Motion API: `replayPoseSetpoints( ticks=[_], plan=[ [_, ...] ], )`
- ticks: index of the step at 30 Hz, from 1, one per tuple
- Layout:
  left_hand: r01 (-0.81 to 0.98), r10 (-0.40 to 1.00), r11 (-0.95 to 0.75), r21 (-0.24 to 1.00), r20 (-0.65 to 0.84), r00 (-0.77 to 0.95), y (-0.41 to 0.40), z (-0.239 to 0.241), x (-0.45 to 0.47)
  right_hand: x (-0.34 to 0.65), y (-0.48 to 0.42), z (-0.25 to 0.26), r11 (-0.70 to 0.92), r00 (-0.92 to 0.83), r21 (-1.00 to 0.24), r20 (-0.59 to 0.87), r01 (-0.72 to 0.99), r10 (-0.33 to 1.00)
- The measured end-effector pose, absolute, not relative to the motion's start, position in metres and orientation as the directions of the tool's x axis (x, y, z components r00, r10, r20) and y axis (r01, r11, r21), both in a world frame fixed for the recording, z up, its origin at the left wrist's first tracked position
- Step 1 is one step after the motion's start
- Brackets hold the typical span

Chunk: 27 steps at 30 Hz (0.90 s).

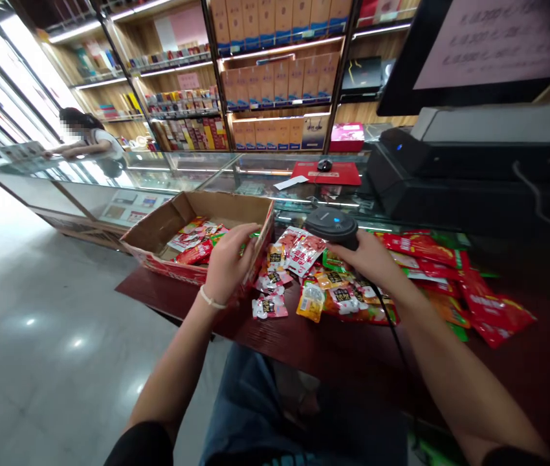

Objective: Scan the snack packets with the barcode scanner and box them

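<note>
My right hand (371,259) grips a black barcode scanner (332,224) with a small blue light, its cable hanging down over the counter. Below it lies a pile of small snack packets (343,294), red, white, yellow and green. My left hand (230,259), a pale band on its wrist, is at the right side of an open cardboard box (151,262). Its fingers are curled, and bits of a green snack packet (256,234) show at the fingertips, mostly hidden. More snack packets (196,243) lie inside the box.
Larger red snack bags (493,307) are heaped to the right on the dark red counter (255,330). Behind stand a glass showcase (236,165), a mouse (324,166) on a red mat and black checkout equipment (450,168). A person (95,142) leans on the showcase at far left.
</note>
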<state>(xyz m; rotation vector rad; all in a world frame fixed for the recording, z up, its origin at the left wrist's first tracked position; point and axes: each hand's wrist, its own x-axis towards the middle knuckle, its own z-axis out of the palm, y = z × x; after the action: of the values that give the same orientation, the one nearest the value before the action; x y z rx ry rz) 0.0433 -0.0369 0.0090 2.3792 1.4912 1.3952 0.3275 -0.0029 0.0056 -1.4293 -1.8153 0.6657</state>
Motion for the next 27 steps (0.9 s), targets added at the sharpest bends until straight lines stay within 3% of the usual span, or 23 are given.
replayPoseSetpoints(
  ticks=[4,8,14,20,23,27],
  plan=[
    [0.632,0.740,-0.608,0.480,0.632,0.231,-0.040,-0.008,0.087,0.337,-0.002,0.009,0.224,-0.086,-0.784,0.215,0.579,0.973],
    [0.676,0.822,-0.529,0.512,0.508,0.258,-0.012,-0.052,0.108,0.340,-0.002,0.010,0.214,-0.088,-0.791,0.200,0.574,0.976],
    [0.910,0.952,-0.277,0.309,0.219,0.216,0.015,-0.105,0.119,0.338,-0.001,0.009,0.244,-0.088,-0.762,0.240,0.600,0.967],
    [0.934,0.946,-0.262,0.242,0.254,0.200,0.006,-0.103,0.134,0.338,0.001,0.008,0.255,-0.085,-0.788,0.252,0.561,0.964],
    [0.927,0.951,-0.243,0.285,0.258,0.170,0.004,-0.099,0.137,0.339,0.002,0.008,0.224,-0.082,-0.799,0.215,0.559,0.973],
    [0.830,0.950,-0.273,0.487,0.274,0.152,0.013,-0.095,0.135,0.342,0.001,0.008,0.237,-0.089,-0.826,0.223,0.511,0.971]
  ],
)
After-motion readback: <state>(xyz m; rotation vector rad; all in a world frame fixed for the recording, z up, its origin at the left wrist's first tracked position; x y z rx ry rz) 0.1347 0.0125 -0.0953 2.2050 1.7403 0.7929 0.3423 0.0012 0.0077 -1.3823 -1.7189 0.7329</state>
